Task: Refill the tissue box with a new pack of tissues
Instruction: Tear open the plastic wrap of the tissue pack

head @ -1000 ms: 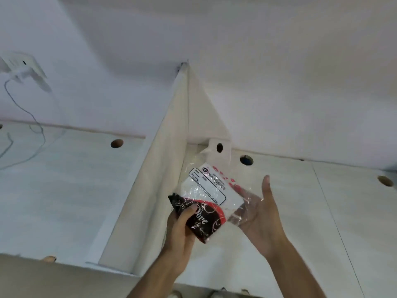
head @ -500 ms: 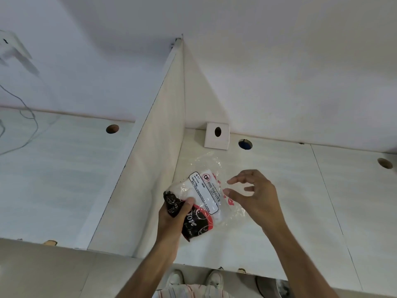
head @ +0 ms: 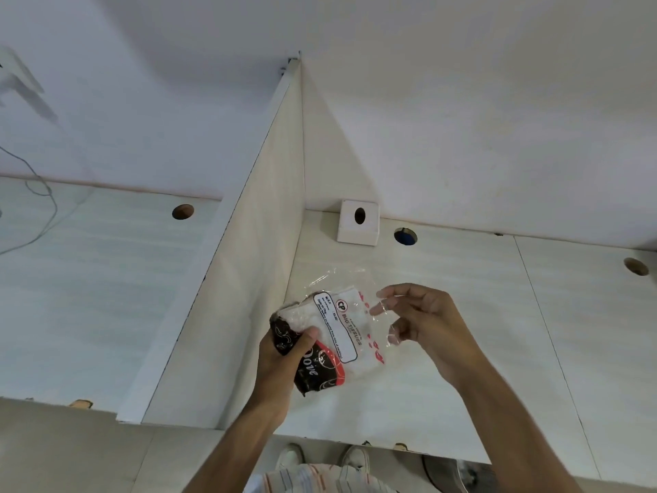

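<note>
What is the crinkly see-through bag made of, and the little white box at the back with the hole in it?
The bag looks like thin clear plastic film: it is glossy and wrinkled, and the white tissues show through it. The white box has a matte, smooth face and crisp edges, so perhaps painted wood or plastic; the view leaves that open.

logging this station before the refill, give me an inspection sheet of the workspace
surface: pale desk with cable holes, a divider panel on its left
job's things: tissue pack held above the desk; white tissue box at the back wall
clutter: nothing seen
hands: left hand grips the pack's dark end; right hand pinches the clear wrapper
cables: thin wire at far left
surroundings: white wall, shoes below the desk edge
</note>
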